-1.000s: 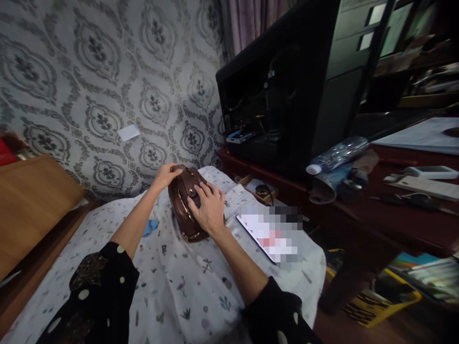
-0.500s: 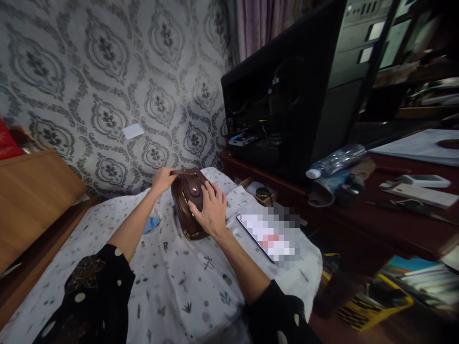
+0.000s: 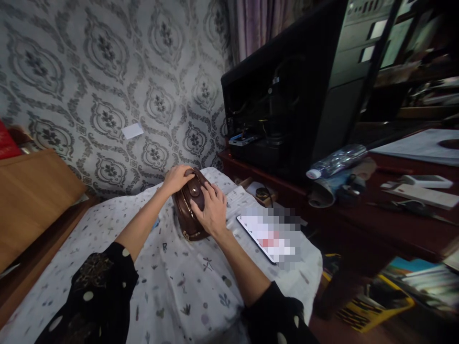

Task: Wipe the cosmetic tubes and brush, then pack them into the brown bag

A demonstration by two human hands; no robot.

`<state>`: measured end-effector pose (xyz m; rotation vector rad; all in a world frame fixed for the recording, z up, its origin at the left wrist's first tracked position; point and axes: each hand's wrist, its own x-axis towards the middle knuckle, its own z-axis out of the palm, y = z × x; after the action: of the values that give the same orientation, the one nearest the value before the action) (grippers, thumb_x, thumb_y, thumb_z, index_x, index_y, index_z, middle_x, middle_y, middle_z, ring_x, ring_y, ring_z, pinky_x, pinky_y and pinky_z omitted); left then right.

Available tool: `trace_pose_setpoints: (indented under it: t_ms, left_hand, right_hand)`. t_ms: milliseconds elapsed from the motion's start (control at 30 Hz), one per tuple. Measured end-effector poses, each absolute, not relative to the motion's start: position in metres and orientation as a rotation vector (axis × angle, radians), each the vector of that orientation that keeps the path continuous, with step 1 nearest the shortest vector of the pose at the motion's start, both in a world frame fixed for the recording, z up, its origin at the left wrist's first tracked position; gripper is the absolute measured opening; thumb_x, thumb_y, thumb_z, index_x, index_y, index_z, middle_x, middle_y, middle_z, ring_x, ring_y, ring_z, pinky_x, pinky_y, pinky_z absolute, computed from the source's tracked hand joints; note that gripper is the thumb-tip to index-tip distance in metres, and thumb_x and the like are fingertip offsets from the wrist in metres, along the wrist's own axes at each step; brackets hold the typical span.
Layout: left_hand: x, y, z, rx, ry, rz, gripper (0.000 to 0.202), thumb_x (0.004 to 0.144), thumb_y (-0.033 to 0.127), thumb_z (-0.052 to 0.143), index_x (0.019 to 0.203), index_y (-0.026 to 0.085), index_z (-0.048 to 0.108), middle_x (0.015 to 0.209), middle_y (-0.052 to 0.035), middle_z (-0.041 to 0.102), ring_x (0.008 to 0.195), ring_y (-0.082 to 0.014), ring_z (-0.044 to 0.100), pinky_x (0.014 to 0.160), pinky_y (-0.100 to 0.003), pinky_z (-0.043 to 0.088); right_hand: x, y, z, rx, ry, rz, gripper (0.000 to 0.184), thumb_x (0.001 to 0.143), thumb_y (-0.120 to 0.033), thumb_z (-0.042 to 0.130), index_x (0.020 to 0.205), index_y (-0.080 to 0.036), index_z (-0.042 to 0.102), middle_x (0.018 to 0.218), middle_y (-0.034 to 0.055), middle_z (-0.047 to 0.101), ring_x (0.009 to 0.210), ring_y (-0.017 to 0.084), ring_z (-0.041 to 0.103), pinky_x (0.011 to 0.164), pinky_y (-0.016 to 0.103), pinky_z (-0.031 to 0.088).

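A small brown leather handbag (image 3: 183,210) with a gold zip and a snap tab sits on the patterned white sheet (image 3: 179,286). My left hand (image 3: 177,178) grips its far upper end, the thumb lying over the top near the tab. Across its right side my right hand (image 3: 212,210) holds the bag, thumb and fingers spread around it. What lies under both palms is hidden. Beside my left forearm a bit of blue cloth (image 3: 155,223) shows. To the right of the bag lies a phone (image 3: 258,239) with a lit, partly blurred screen.
A computer case (image 3: 272,105) with an open side stands on the dark red desk (image 3: 405,229). A plastic bottle (image 3: 337,161) lies near it. Under the desk is a yellow basket (image 3: 383,310). A wooden board (image 3: 39,196) borders the left; patterned wallpaper (image 3: 107,86) is behind.
My left hand has let go of the bag's strap and shifted right onto the bag's top. The right hand and the bag stay nearly in place.
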<state>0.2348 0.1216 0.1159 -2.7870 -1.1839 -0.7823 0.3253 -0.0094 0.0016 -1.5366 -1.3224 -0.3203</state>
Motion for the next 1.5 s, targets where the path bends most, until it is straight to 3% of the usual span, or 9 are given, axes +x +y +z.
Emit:
trace_pose_setpoints:
  t_ms: [167, 433, 667, 767, 900, 1067, 1200, 1400, 1500]
  left_hand:
    - [0.250, 0.141, 0.107, -2.761, -1.374, -0.999, 0.030, 0.086, 0.039, 0.058, 0.074, 0.017, 0.073, 0.073, -0.0059, 0.072, 0.074, -0.0210, 0.063, 0.070, -0.029, 0.045]
    - [0.257, 0.153, 0.099, -2.794, -1.419, -1.215, 0.034, 0.083, 0.043, 0.056, 0.069, 0.016, 0.070, 0.065, -0.0036, 0.068, 0.068, -0.0187, 0.061, 0.065, -0.027, 0.043]
    - [0.245, 0.132, 0.106, -2.970, -1.266, -1.106, 0.033, 0.077, 0.045, 0.061, 0.062, 0.016, 0.063, 0.055, 0.0022, 0.053, 0.057, -0.0138, 0.046, 0.057, -0.026, 0.034]
    - [0.236, 0.129, 0.114, -3.025, -1.182, -1.058, 0.028, 0.076, 0.042, 0.063, 0.064, 0.016, 0.065, 0.059, 0.0016, 0.057, 0.062, -0.0147, 0.049, 0.063, -0.027, 0.038]
    - [0.215, 0.131, 0.123, -2.971, -1.199, -1.052, 0.023, 0.072, 0.034, 0.067, 0.088, 0.018, 0.072, 0.080, -0.0009, 0.069, 0.075, -0.0174, 0.058, 0.072, -0.027, 0.043]
    - [0.191, 0.131, 0.118, -2.778, -1.417, -1.081, 0.020, 0.074, 0.034, 0.065, 0.060, 0.019, 0.062, 0.055, 0.0022, 0.053, 0.062, -0.0168, 0.050, 0.063, -0.027, 0.037]
    - [0.191, 0.123, 0.102, -2.660, -1.479, -1.256, 0.019, 0.077, 0.031, 0.060, 0.062, 0.019, 0.060, 0.058, 0.0021, 0.054, 0.064, -0.0165, 0.050, 0.064, -0.027, 0.036]
    - [0.199, 0.112, 0.071, -2.543, -1.532, -1.560, 0.017, 0.083, 0.029, 0.051, 0.075, 0.019, 0.062, 0.076, -0.0019, 0.066, 0.073, -0.0174, 0.057, 0.067, -0.025, 0.041]
    - [0.201, 0.109, 0.063, -2.506, -1.540, -1.685, 0.016, 0.083, 0.029, 0.051, 0.078, 0.019, 0.062, 0.080, -0.0030, 0.068, 0.078, -0.0185, 0.060, 0.069, -0.025, 0.043]
  right_hand:
    - [0.328, -0.011, 0.004, -1.550, -1.344, -0.319, 0.047, 0.094, -0.046, 0.057, 0.128, -0.015, 0.064, 0.141, 0.0123, 0.061, 0.131, 0.031, 0.047, 0.107, 0.047, 0.034]
    - [0.330, -0.012, 0.009, -1.569, -1.380, -0.331, 0.045, 0.096, -0.044, 0.055, 0.134, -0.020, 0.061, 0.132, 0.0093, 0.067, 0.127, 0.029, 0.049, 0.107, 0.046, 0.032]
    - [0.330, -0.012, 0.007, -1.580, -1.370, -0.312, 0.044, 0.098, -0.044, 0.053, 0.134, -0.020, 0.062, 0.140, 0.0093, 0.063, 0.131, 0.030, 0.046, 0.109, 0.049, 0.031]
    - [0.329, -0.011, 0.004, -1.602, -1.358, -0.320, 0.043, 0.098, -0.043, 0.052, 0.135, -0.021, 0.061, 0.145, 0.0094, 0.059, 0.133, 0.031, 0.045, 0.110, 0.051, 0.031]
    - [0.321, -0.012, 0.000, -1.612, -1.329, -0.345, 0.044, 0.098, -0.042, 0.050, 0.135, -0.020, 0.061, 0.151, 0.0129, 0.052, 0.139, 0.034, 0.039, 0.110, 0.055, 0.032]
    - [0.307, -0.020, -0.008, -1.590, -1.324, -0.394, 0.054, 0.096, -0.049, 0.052, 0.139, -0.018, 0.056, 0.156, 0.0192, 0.041, 0.146, 0.036, 0.029, 0.113, 0.057, 0.031]
    - [0.305, -0.023, -0.014, -1.598, -1.347, -0.402, 0.064, 0.093, -0.054, 0.057, 0.145, -0.018, 0.051, 0.158, 0.0211, 0.035, 0.147, 0.038, 0.027, 0.112, 0.059, 0.032]
    - [0.308, -0.022, -0.017, -1.583, -1.404, -0.449, 0.042, 0.095, -0.042, 0.059, 0.137, -0.039, 0.060, 0.160, 0.0109, 0.031, 0.148, 0.040, 0.023, 0.110, 0.062, 0.032]
    - [0.309, -0.023, -0.017, -1.566, -1.437, -0.469, 0.036, 0.095, -0.037, 0.061, 0.130, -0.042, 0.066, 0.160, 0.0077, 0.032, 0.148, 0.042, 0.021, 0.110, 0.063, 0.033]
